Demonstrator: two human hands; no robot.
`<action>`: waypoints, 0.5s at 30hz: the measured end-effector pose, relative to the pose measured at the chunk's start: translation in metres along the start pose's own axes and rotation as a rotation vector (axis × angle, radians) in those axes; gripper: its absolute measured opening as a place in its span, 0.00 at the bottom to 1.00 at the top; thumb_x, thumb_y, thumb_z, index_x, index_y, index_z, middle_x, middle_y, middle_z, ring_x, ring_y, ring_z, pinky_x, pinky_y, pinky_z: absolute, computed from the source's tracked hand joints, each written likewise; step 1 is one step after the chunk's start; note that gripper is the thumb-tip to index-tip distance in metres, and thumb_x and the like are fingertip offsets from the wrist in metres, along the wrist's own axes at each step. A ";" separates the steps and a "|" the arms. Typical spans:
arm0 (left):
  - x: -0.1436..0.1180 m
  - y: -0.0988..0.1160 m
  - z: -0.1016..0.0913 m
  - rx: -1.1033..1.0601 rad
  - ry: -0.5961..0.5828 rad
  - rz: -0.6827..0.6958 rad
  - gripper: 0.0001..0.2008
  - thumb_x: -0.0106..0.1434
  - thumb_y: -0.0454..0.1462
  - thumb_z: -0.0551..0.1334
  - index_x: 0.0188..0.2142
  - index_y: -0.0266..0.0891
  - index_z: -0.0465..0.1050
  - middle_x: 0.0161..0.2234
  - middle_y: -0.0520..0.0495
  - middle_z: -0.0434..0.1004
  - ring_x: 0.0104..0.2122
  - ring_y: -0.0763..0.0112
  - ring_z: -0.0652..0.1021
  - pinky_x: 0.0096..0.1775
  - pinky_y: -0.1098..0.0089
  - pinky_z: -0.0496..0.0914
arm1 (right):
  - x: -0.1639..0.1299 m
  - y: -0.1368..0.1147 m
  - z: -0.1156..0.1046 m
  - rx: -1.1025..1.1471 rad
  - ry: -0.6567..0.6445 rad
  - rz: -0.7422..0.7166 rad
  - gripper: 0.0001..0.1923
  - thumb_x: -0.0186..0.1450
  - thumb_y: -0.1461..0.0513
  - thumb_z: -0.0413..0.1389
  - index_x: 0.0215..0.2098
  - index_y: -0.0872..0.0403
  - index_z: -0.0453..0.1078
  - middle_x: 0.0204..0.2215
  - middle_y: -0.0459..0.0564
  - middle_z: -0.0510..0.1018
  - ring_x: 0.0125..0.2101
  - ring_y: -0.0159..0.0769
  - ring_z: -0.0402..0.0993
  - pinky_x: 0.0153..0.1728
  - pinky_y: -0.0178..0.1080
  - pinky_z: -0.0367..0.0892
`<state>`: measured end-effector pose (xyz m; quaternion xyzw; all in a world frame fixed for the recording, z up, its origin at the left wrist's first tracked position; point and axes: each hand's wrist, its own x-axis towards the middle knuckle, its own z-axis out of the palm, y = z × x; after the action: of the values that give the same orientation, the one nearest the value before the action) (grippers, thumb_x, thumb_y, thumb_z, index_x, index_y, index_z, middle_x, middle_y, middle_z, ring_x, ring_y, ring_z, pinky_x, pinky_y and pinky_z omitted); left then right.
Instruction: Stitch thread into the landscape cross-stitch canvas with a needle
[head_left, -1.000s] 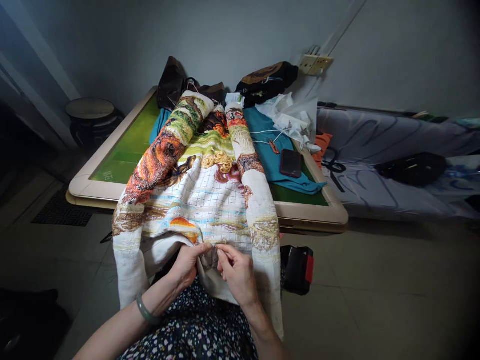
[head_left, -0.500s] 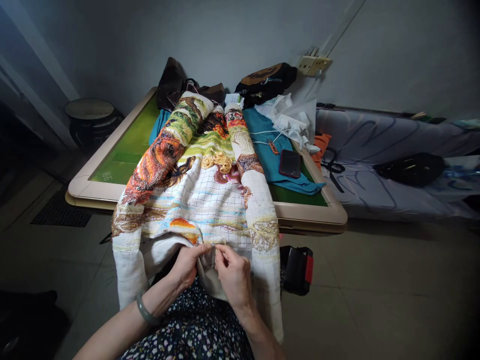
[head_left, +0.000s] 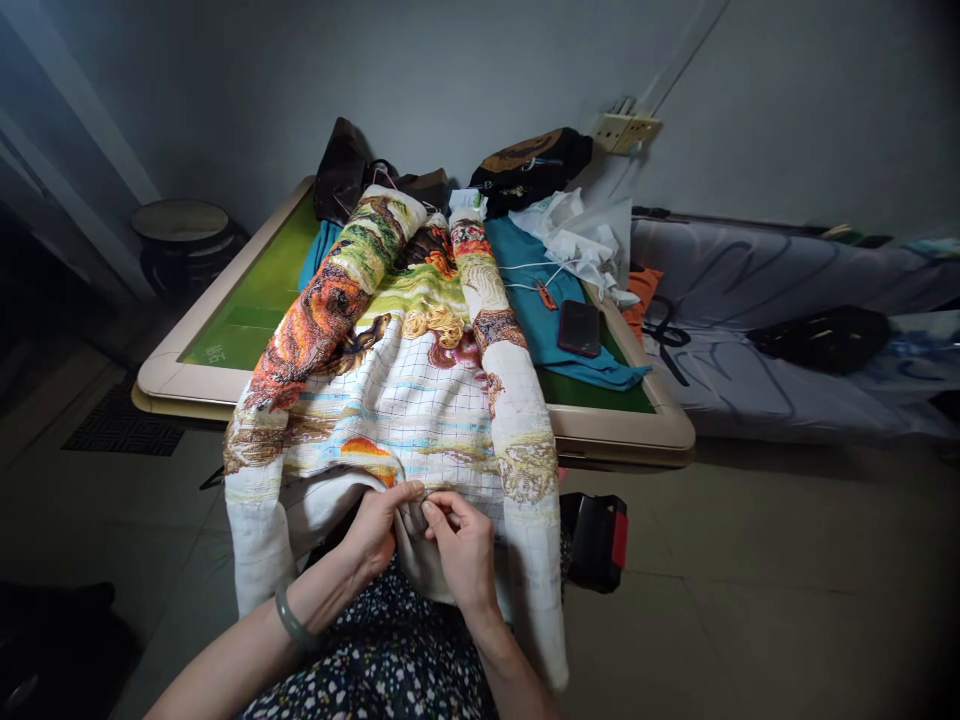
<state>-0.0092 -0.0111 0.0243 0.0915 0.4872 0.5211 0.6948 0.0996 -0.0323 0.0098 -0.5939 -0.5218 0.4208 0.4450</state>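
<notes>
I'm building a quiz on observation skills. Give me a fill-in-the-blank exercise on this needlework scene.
1. Both hands pinch the near edge of the ____ cloth.
2. The left hand has a green ____ on its wrist.
3. The dark phone lies on a ____ cloth on the table.
4. The right hand is ____ the left hand.

Missing words: embroidered; bangle; teal; beside

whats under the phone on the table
The phone lies on a teal cloth spread over the green table. Beside it are white cords and an orange tag. Whatever lies beneath the cloth is covered.
</notes>
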 end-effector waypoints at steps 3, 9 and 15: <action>0.000 -0.001 0.000 -0.010 -0.002 -0.012 0.12 0.37 0.36 0.73 0.20 0.31 0.76 0.20 0.48 0.76 0.21 0.73 0.73 0.27 0.72 0.66 | 0.000 0.003 0.003 0.032 0.028 0.026 0.10 0.60 0.59 0.55 0.29 0.57 0.73 0.19 0.46 0.74 0.19 0.32 0.69 0.22 0.32 0.64; 0.001 -0.002 -0.001 -0.032 -0.020 -0.031 0.11 0.38 0.36 0.73 0.20 0.31 0.75 0.18 0.49 0.74 0.19 0.74 0.71 0.26 0.72 0.65 | 0.000 0.002 0.009 0.097 0.078 0.063 0.09 0.60 0.58 0.56 0.28 0.56 0.70 0.16 0.44 0.72 0.17 0.32 0.70 0.22 0.32 0.65; 0.000 -0.005 -0.007 -0.023 -0.096 -0.021 0.14 0.42 0.39 0.73 0.26 0.30 0.78 0.24 0.43 0.80 0.25 0.68 0.76 0.33 0.68 0.69 | 0.010 -0.005 0.003 -0.084 0.051 -0.069 0.08 0.63 0.60 0.53 0.38 0.56 0.69 0.21 0.45 0.75 0.20 0.33 0.72 0.24 0.32 0.66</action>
<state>-0.0115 -0.0155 0.0174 0.1035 0.4481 0.5143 0.7239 0.0963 -0.0222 0.0136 -0.6041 -0.5478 0.3677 0.4471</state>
